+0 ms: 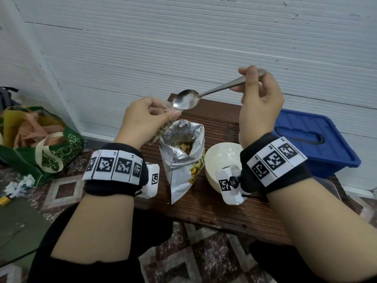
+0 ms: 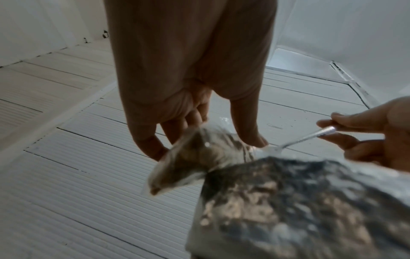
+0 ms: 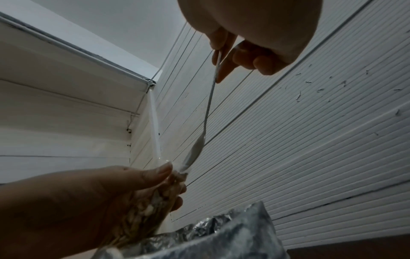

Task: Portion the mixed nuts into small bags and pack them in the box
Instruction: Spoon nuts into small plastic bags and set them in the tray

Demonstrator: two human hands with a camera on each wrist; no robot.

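Observation:
My left hand (image 1: pixel 161 114) pinches a small clear bag (image 1: pixel 162 129) partly filled with nuts and holds it above the table. My right hand (image 1: pixel 250 78) grips the handle of a metal spoon (image 1: pixel 185 102). The spoon's bowl looks empty and sits at the small bag's mouth. Just below stands the open foil bag of mixed nuts (image 1: pixel 181 152), upright on the wooden bench (image 1: pixel 214 209). In the left wrist view the small bag (image 2: pixel 195 157) hangs from my fingertips (image 2: pixel 153 149) beside the foil bag (image 2: pixel 299 201). The right wrist view shows the spoon (image 3: pixel 195 152) touching the small bag (image 3: pixel 155 201).
A white bowl (image 1: pixel 216 160) sits right of the foil bag, under my right wrist. A blue plastic box (image 1: pixel 312 144) with its lid on stands at the bench's right end. A green tote bag (image 1: pixel 47 152) and paper scraps lie on the floor at the left. A white panelled wall is close behind.

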